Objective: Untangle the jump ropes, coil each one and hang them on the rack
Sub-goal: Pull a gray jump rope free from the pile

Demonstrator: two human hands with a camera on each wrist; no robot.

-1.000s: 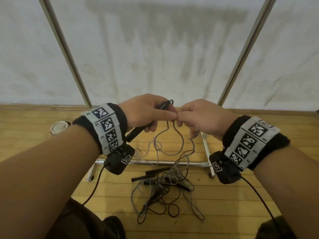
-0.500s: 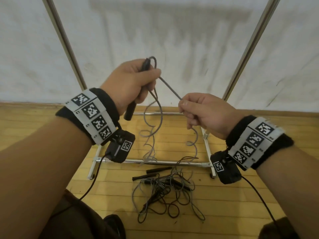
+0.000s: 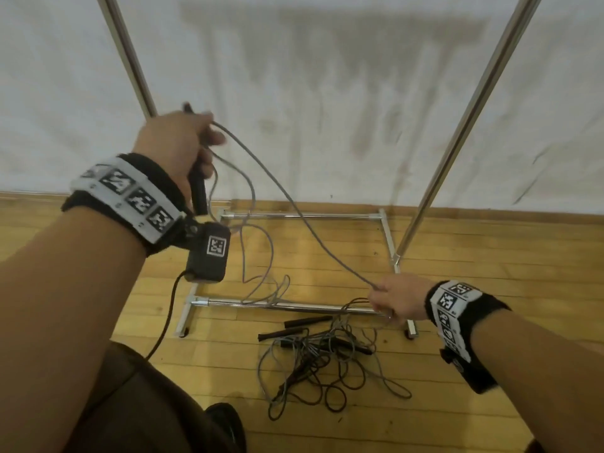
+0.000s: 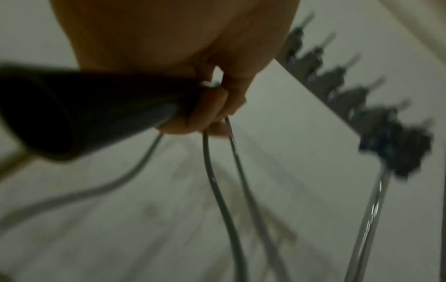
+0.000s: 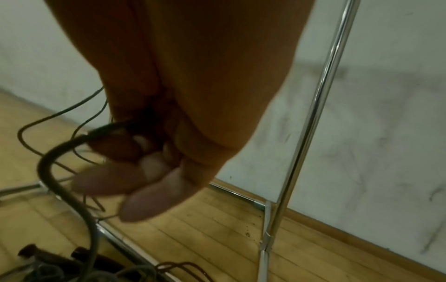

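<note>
We see the left hand (image 3: 178,143) raised at about 10 o'clock, its fingers curled tight around a black handle (image 3: 197,191) and some loops of grey rope (image 3: 294,207). The rope runs taut down to 4 o'clock, where the right hand (image 3: 397,300) pinches it between thumb and fingers. The other jump ropes (image 3: 323,358) lie tangled on the wooden floor (image 3: 490,403) at 6 o'clock, just beside the low bar of the metal rack (image 3: 287,305).
</note>
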